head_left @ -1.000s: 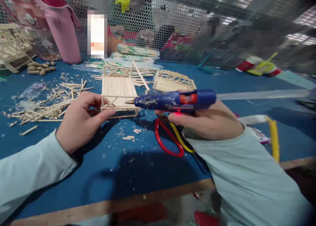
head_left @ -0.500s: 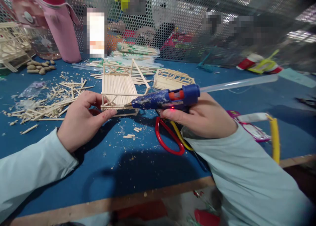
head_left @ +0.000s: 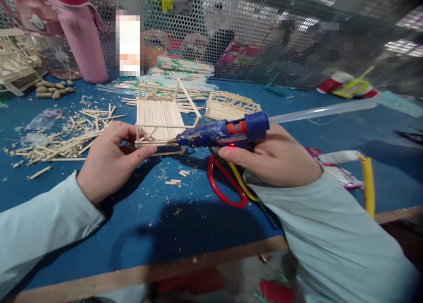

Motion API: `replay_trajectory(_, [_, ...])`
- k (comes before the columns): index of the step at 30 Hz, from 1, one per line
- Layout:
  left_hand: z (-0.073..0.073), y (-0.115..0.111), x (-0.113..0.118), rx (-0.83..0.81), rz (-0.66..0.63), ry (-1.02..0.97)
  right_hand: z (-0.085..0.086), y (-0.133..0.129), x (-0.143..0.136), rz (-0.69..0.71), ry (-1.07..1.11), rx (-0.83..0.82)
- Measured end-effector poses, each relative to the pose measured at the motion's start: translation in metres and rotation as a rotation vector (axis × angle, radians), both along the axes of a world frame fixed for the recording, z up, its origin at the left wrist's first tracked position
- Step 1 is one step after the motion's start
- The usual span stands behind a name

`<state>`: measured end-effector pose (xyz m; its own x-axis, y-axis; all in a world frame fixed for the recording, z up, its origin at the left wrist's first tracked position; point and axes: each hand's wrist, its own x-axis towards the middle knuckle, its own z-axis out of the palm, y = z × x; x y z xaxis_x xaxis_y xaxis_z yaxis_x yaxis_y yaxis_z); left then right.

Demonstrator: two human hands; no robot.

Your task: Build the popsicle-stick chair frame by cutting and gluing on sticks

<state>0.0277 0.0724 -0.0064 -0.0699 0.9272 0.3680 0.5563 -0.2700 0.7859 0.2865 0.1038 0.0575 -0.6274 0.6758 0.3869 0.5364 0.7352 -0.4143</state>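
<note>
Blue tabletop [head_left: 205, 223] with a wooden front edge [head_left: 109, 280], backed by a perforated metal screen [head_left: 224, 73]. Mid-table, the stick frame [head_left: 158, 115] runs lengthwise away from the wearer, its near end pinched between thumb and fingers of the left hand [head_left: 114, 162]; the blue glue gun [head_left: 211, 134], gripped in the right hand [head_left: 277, 157], lies crosswise, nozzle pointing left at that end, contact unclear. Red-handled scissors [head_left: 211, 179] narrow the room nearward of the right hand; between both hands, stick scraps [head_left: 172, 182]
</note>
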Motion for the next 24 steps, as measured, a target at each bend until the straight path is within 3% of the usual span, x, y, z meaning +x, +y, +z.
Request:
replay_trajectory(3, [0.001,0.0,0.0,-0.062,0.002,-0.035,-0.001,0.001,-0.001,0.013,0.008,0.023])
replay_trajectory(13, [0.002,0.0,0.001,-0.041,0.032,-0.011,0.005,0.002,0.014,-0.054,0.047,0.016])
replay_trajectory(24, [0.005,-0.002,0.002,-0.088,0.006,-0.051,0.01,0.004,0.015,0.002,-0.042,0.035])
